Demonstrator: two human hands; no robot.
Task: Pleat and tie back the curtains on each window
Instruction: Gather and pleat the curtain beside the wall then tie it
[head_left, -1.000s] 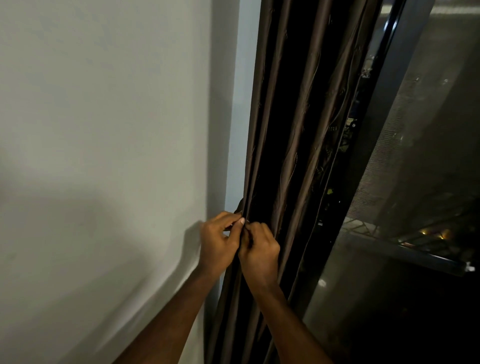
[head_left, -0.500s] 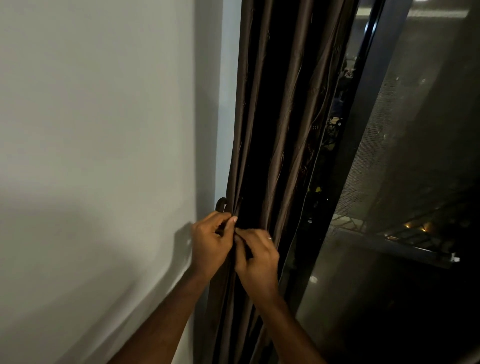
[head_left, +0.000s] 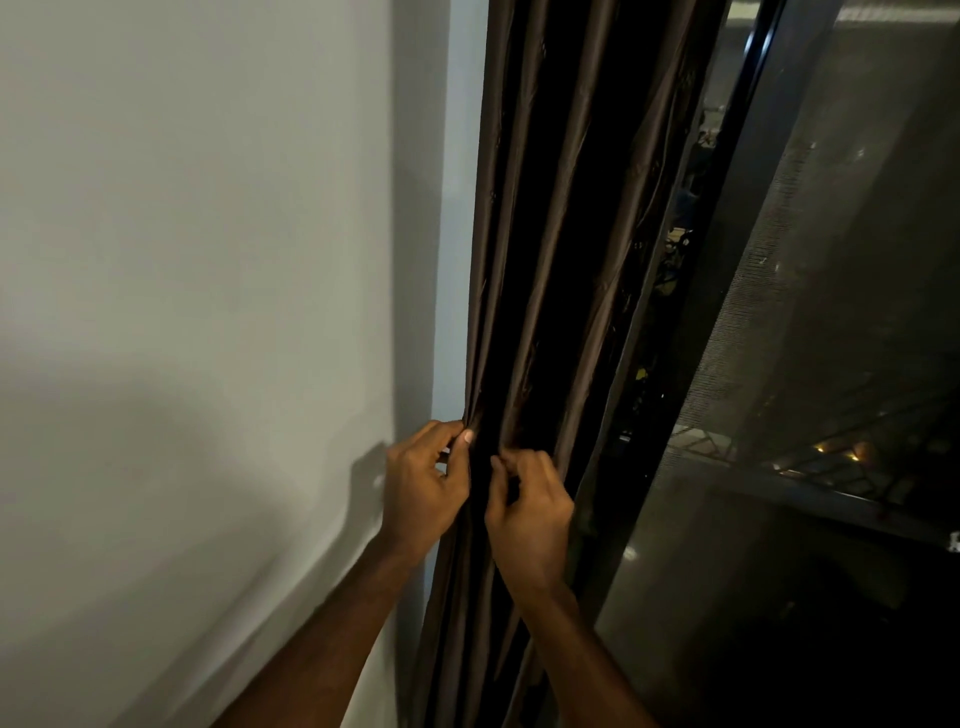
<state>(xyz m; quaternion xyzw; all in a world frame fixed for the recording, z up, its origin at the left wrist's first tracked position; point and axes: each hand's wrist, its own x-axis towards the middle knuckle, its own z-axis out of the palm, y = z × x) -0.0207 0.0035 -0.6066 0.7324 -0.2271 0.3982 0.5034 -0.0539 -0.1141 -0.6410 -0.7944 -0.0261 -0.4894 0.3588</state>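
A dark brown curtain (head_left: 566, 218) hangs gathered in narrow vertical folds between the wall and the window. My left hand (head_left: 423, 486) pinches the curtain's left edge between thumb and fingers at about waist height. Just to its right, my right hand (head_left: 530, 512) grips a neighbouring fold with curled fingers. The two hands sit close together, a thin strip of dark cloth between them. No tie-back shows in this view.
A pale wall (head_left: 197, 312) fills the left half. A black window frame (head_left: 727, 249) runs beside the curtain, with dark glass (head_left: 831, 364) and small outdoor lights beyond it on the right.
My hands have drawn slightly apart along the curtain, the right one shifting to a fold further right. The small hook seen near the left edge half a second ago is hidden now.
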